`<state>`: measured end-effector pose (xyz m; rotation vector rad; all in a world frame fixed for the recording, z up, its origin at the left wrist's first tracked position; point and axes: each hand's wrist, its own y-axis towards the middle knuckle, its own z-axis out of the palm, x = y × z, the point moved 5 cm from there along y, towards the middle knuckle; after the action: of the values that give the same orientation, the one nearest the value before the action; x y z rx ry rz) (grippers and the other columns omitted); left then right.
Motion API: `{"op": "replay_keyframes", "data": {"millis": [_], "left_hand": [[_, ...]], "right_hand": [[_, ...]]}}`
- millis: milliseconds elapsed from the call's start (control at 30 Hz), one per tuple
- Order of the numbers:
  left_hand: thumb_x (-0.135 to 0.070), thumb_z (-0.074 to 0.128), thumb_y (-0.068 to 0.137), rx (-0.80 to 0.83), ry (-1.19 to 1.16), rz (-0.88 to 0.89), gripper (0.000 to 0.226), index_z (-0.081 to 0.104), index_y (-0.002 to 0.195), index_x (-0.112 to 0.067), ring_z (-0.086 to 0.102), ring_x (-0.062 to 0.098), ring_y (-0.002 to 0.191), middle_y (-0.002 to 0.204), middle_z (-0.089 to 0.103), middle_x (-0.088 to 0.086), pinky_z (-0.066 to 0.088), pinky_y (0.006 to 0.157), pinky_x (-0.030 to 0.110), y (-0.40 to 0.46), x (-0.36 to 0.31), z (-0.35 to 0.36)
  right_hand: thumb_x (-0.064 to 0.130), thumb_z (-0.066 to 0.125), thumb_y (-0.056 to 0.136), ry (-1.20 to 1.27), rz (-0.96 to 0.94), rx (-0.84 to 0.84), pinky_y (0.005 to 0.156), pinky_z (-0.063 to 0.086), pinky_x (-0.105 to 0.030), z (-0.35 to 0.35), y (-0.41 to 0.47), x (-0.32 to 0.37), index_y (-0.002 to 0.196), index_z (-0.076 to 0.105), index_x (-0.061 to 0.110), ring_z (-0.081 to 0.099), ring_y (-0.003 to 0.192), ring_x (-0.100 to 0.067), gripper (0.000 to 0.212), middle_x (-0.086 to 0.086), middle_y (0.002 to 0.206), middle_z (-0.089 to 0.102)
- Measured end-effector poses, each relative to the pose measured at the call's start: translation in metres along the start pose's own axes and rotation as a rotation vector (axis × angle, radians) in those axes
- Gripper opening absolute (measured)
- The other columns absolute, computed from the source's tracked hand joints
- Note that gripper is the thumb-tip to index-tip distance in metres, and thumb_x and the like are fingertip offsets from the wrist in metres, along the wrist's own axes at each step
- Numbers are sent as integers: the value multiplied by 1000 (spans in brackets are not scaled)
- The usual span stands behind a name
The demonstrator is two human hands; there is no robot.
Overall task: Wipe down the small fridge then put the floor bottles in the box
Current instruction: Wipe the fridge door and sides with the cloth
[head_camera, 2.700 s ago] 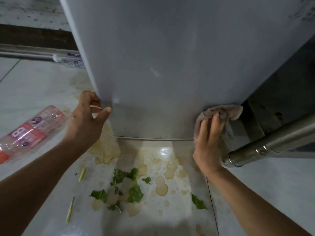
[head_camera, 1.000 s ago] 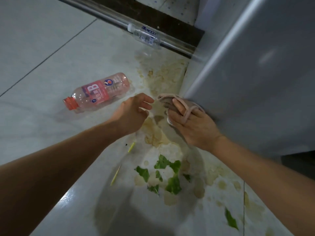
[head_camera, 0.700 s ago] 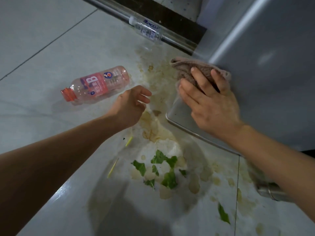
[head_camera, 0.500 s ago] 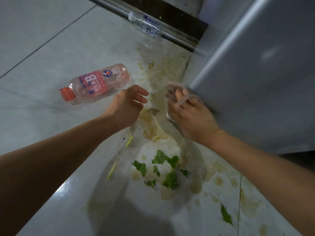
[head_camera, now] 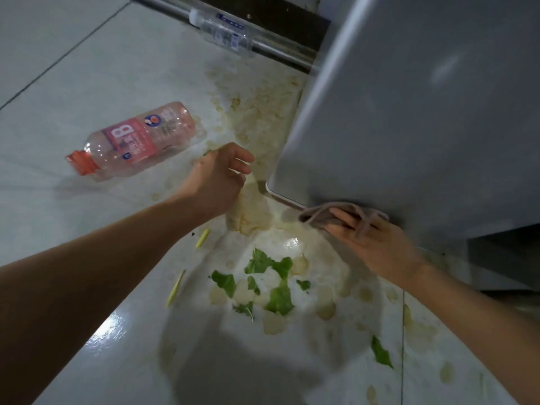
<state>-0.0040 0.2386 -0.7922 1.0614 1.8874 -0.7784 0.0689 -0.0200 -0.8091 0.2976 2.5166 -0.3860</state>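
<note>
Near, the right hand [head_camera: 377, 244] presses a cloth [head_camera: 336, 216] along the fridge [head_camera: 409, 118] bottom edge; keep it flat, strokes overlapping. The left hand [head_camera: 219, 176] hangs loosely curled, empty (bottles wait): pink bottle [head_camera: 137, 140] beyond, clear bottle [head_camera: 222, 32] farthest.

Grey fridge [head_camera: 409, 112] upright; pink bottle [head_camera: 137, 140] and clear bottle [head_camera: 225, 33] lie on floor.

Both forearms are bare to the frame edge, with no sleeves, and the left hand [head_camera: 217, 182] and right hand [head_camera: 377, 244] ungloved.
</note>
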Motion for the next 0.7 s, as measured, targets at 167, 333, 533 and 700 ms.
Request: {"op": "replay_keyframes", "data": {"millis": [167, 333, 533, 700], "left_hand": [[5, 49, 82, 57, 25, 93, 34, 55, 95, -26, 62, 17, 89, 93, 62, -8, 51, 84, 30, 11, -20, 26], [-8, 61, 79, 38, 66, 88, 24, 53, 89, -29, 66, 18, 85, 83, 65, -12, 53, 79, 32, 16, -31, 30], [-32, 63, 83, -1, 230, 82, 15, 49, 87, -26, 56, 16, 81, 82, 59, -10, 37, 71, 27, 20, -40, 30], [-33, 60, 86, 31, 230, 99, 17, 45, 86, -27, 61, 20, 87, 90, 60, -9, 40, 74, 31, 20, -36, 32]], "right_hand": [[4, 48, 86, 43, -32, 126, 88, 45, -41, 22, -56, -14, 150, 16, 18, 19, 143, -20, 73, 1, 159, 7], [2, 8, 96, 173, -115, 176, 114, 22, -43, 15, 20, 22, 148, -20, 18, 0, 147, -21, 61, -1, 158, -19], [16, 12, 89, 139, -43, 11, 111, 28, -24, -10, 66, 33, 146, 17, 32, 24, 141, -5, 60, 14, 154, 26], [11, 46, 93, 208, 47, 67, 113, 30, -23, 22, -16, 6, 137, 44, 36, 37, 136, -6, 51, 11, 147, 41]]}}
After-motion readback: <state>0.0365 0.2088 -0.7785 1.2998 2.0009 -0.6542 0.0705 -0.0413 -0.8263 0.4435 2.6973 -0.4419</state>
